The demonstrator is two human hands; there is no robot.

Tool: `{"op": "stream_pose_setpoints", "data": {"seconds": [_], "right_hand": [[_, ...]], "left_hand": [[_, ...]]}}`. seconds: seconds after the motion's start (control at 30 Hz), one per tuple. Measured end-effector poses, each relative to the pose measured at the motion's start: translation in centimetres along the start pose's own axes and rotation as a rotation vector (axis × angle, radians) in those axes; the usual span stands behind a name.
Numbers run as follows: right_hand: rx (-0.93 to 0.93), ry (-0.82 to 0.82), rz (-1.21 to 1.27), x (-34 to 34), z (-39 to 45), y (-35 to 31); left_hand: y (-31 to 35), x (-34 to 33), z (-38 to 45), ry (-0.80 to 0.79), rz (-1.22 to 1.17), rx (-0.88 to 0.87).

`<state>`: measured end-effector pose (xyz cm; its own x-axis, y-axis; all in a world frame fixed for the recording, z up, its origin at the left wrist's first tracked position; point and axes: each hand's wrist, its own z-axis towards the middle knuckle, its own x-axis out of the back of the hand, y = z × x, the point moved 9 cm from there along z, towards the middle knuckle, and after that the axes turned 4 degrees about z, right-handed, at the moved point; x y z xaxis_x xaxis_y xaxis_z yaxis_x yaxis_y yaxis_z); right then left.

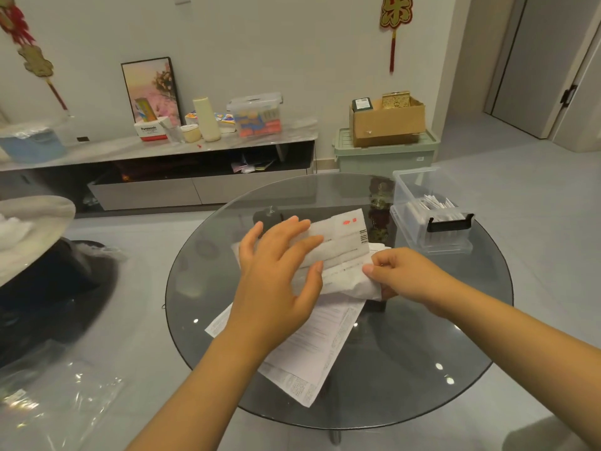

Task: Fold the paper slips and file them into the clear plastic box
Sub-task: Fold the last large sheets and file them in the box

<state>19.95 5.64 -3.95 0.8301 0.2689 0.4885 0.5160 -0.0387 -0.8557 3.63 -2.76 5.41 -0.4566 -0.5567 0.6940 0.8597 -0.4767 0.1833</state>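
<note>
Two hands are at work on one white printed paper slip with a barcode and red marks (338,245), held just above the middle of the round smoked-glass table (422,369). The left hand (276,271) lies over the slip's left part with fingers straight and spread, pressing it flat. The right hand (400,275) pinches the slip's near right edge between thumb and curled fingers, where the paper is crumpled and turning over. By my reading the fold is in progress, not finished; whether a crease is already set under the left palm is hard to tell.

Beneath the hands, nearer the viewer, lies a larger white printed sheet (312,353), flat and unfolded on the glass. At the far right of the table stands the clear plastic box with a black latch (432,219), open-topped, with folded white slips (435,203) already standing inside.

Next, the right hand would need to carry its edge across and the left to press the crease, then the folded slip goes right and far to the box.
</note>
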Motion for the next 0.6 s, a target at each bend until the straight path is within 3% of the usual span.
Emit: {"op": "stream_pose_setpoints", "data": {"seconds": [0.1, 0.33, 0.43, 0.5, 0.6], "right_hand": [[-0.057, 0.035, 0.064, 0.6, 0.0, 0.5], [-0.161, 0.066, 0.160, 1.4, 0.1, 1.8], [-0.171, 0.073, 0.106, 1.4, -0.2, 1.9], [-0.165, 0.090, 0.084, 1.7, -0.3, 1.9], [-0.156, 0.111, 0.071, 1.9, -0.4, 1.9]], "left_hand": [[0.3, -1.1, -0.1, -0.054, -0.007, -0.036], [0.5, -6.5, -1.6, -0.358, 0.071, -0.038], [0.2, -7.0, -1.3, -0.354, 0.122, -0.032], [-1.6, -5.8, -0.3, -0.275, 0.090, 0.128], [-5.8, -5.3, -0.5, -0.285, -0.122, 0.487]]}}
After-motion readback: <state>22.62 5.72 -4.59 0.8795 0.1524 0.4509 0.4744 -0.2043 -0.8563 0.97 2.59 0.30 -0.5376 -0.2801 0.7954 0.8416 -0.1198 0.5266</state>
